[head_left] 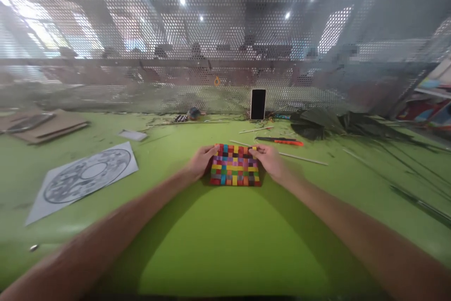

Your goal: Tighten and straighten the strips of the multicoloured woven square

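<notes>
Pinching the top corners of a multicoloured woven mat (235, 165), the left hand (201, 160) and right hand (270, 160) press it flat on the green table (225, 244) at centre frame, likely to steady the weave. Beyond lie thin sticks (303, 157) and a red-handled cutter (280, 140); a phone (258, 104) stands against the mesh screen; a printed circular pattern sheet (84, 178) rests centre left.

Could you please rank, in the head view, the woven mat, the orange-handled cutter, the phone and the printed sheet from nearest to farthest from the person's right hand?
From the right hand:
1. Woven mat, touched at its right edge.
2. Orange-handled cutter, just behind the hand.
3. Phone, upright against the mesh at the back.
4. Printed sheet, far off to the left.
</notes>
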Tool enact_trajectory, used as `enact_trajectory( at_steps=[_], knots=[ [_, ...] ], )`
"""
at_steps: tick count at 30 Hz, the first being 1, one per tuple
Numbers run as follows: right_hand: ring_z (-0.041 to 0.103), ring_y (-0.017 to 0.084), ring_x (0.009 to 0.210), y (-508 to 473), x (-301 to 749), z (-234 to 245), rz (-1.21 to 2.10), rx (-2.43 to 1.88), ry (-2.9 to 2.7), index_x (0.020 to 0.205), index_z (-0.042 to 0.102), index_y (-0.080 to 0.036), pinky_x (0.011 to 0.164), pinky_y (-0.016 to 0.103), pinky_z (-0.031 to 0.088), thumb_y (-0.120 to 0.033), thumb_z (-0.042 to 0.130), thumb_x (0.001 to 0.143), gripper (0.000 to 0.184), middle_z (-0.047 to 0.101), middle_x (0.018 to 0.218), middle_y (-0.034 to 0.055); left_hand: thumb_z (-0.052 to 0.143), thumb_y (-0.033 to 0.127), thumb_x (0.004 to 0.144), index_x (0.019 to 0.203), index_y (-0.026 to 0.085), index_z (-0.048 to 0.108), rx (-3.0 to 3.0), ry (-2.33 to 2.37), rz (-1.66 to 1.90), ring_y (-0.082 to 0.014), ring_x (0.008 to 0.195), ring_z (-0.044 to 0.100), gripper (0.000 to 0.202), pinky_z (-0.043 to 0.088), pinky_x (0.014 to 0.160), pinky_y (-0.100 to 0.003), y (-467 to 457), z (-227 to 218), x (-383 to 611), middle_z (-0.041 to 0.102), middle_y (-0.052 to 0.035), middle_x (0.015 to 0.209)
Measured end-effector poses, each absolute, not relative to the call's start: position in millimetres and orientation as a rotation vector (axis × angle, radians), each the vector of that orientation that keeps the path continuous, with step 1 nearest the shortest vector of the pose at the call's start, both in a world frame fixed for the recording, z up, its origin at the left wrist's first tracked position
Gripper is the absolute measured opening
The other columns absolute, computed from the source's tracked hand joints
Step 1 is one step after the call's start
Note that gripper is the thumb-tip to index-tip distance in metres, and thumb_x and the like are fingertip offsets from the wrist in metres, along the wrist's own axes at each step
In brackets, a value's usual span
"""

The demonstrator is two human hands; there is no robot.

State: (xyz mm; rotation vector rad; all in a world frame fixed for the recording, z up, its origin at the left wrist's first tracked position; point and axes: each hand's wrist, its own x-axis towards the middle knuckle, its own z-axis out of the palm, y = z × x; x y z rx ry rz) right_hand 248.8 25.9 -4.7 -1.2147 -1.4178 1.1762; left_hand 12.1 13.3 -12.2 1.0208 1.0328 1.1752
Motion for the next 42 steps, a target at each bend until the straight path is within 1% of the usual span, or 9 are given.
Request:
enact_trajectory(
  at_steps=[5,8,16,23,28,30,34,38,42],
  knots=[
    [0.073,0.022,0.087,23,246,1,1.194,-1.193,-1.424,0.093,0.073,-0.017,0.089,0.043,0.059,-0.017,0.072,0.085,0.008,0.078,0.099,0.0101,0.076,0.058,0.079,0.082,0.014,0.071,1.224,1.093,1.099,-0.0217,0.072,0.071,0.044,0.058,0.077,-0.037,19,-22,4,0.076,-0.0071,0.078],
    [0.074,0.022,0.085,21,245,1,1.186,-1.191,-1.439,0.091,0.073,-0.017,0.086,0.043,0.060,-0.017,0.073,0.084,0.007,0.078,0.098,0.0100,0.073,0.060,0.081,0.082,0.015,0.070,1.295,1.174,1.043,-0.0217,0.072,0.071,0.045,0.058,0.076,-0.038,18,-22,0,0.076,-0.0065,0.077],
    [0.072,0.020,0.079,24,246,-5,1.138,-1.171,-1.461,0.088,0.072,-0.020,0.080,0.039,0.060,-0.021,0.075,0.081,0.008,0.078,0.096,0.0079,0.073,0.053,0.082,0.080,0.015,0.071,1.327,1.228,1.076,-0.0194,0.066,0.068,0.038,0.055,0.064,-0.032,8,-7,6,0.075,-0.0051,0.074],
    [0.070,0.022,0.081,18,243,4,1.048,-1.240,-1.553,0.090,0.072,-0.020,0.076,0.038,0.057,-0.024,0.073,0.081,0.010,0.077,0.094,0.0073,0.073,0.058,0.082,0.084,0.016,0.074,1.279,1.260,1.082,-0.0203,0.068,0.070,0.042,0.057,0.066,-0.033,10,-12,7,0.077,-0.0066,0.080],
    [0.069,0.023,0.081,18,244,5,0.951,-1.256,-1.656,0.090,0.074,-0.020,0.076,0.037,0.055,-0.030,0.073,0.079,0.014,0.075,0.090,0.0063,0.074,0.053,0.082,0.098,0.017,0.076,1.280,1.185,1.099,-0.0203,0.074,0.073,0.039,0.059,0.071,-0.033,9,-13,10,0.079,-0.0069,0.091],
    [0.068,0.022,0.080,19,244,4,0.951,-1.234,-1.683,0.090,0.074,-0.020,0.076,0.036,0.055,-0.030,0.073,0.079,0.015,0.075,0.089,0.0060,0.077,0.049,0.080,0.096,0.017,0.075,1.282,1.176,1.083,-0.0202,0.074,0.073,0.036,0.059,0.071,-0.033,8,-10,11,0.079,-0.0070,0.092],
    [0.068,0.021,0.081,18,243,5,0.875,-1.204,-1.821,0.089,0.075,-0.019,0.077,0.036,0.054,-0.032,0.070,0.082,0.015,0.076,0.092,0.0060,0.075,0.053,0.081,0.081,0.015,0.074,1.363,1.288,0.965,-0.0206,0.065,0.072,0.038,0.057,0.063,-0.031,6,-7,11,0.078,-0.0082,0.079],
    [0.068,0.022,0.084,14,241,7,0.784,-1.188,-1.907,0.089,0.076,-0.019,0.079,0.037,0.052,-0.034,0.068,0.086,0.017,0.076,0.094,0.0064,0.072,0.053,0.084,0.084,0.016,0.076,1.443,1.290,0.878,-0.0216,0.067,0.073,0.038,0.058,0.064,-0.032,3,-6,11,0.079,-0.0085,0.081],
    [0.067,0.021,0.083,12,241,8,0.806,-1.206,-1.909,0.088,0.075,-0.019,0.076,0.035,0.052,-0.034,0.072,0.082,0.017,0.076,0.092,0.0059,0.072,0.051,0.085,0.087,0.016,0.076,1.485,1.279,0.846,-0.0212,0.070,0.073,0.035,0.057,0.066,-0.031,1,-6,10,0.080,-0.0082,0.084]
  ],
)
